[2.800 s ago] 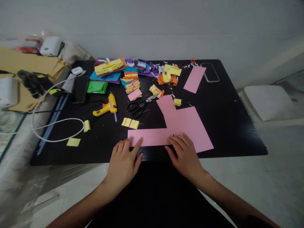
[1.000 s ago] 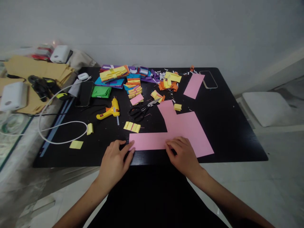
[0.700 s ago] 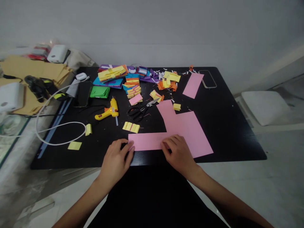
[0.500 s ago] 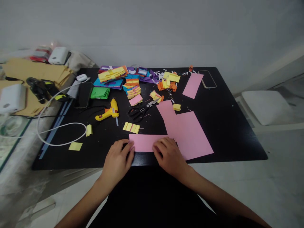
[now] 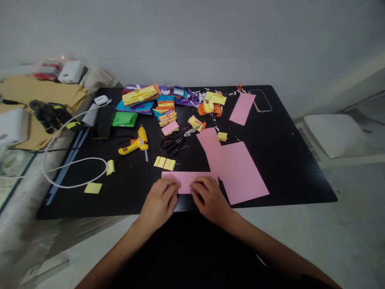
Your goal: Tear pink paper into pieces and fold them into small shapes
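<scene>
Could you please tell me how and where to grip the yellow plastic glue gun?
Take the yellow plastic glue gun by its handle, probably with the left hand coming from the left: it lies on its side, handle jutting leftward, nozzle pointing away.

Dim, greyish light here, spread flat across the wall (image 5: 192,40), with a faint sheen catching the black tabletop (image 5: 300,176) toward its right corner. Dark clothing (image 5: 192,253) sinks into near-solid black. The middle reads fairly clear; out left, the white box (image 5: 13,126) goes soft, and the wide lens stretches the pale seat (image 5: 332,134) at right.
</scene>
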A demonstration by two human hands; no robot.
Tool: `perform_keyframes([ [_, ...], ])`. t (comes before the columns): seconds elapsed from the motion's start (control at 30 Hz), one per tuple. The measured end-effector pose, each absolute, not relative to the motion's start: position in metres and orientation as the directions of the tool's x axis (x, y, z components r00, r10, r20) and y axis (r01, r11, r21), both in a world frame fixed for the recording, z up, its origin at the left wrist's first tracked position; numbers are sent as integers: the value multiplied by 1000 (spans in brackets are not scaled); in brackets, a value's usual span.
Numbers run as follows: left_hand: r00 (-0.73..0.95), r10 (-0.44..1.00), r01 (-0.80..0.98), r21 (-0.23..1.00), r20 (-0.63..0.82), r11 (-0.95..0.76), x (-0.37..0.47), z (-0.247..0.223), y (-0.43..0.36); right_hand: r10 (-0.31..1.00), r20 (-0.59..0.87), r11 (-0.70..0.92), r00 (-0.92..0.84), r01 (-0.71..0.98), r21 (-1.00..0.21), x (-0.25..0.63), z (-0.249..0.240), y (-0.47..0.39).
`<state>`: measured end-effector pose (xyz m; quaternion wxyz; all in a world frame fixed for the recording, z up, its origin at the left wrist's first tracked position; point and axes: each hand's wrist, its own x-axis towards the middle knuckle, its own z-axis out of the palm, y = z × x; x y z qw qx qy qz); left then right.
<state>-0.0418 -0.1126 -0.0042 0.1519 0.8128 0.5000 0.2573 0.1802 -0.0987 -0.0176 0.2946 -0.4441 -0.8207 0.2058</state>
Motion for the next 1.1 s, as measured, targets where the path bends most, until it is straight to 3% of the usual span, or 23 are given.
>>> perform_keyframes([
  [0.33, 344, 904, 754, 499, 253, -427, -40, -9, -108, 867, 294, 489, -402, 573, -657, 180, -16, -96],
  [1.1, 341, 904, 741, 518, 258, -428, -41, -11, -108, 865, 296, 492, -406, 566, -662, 180, -16, -96],
])
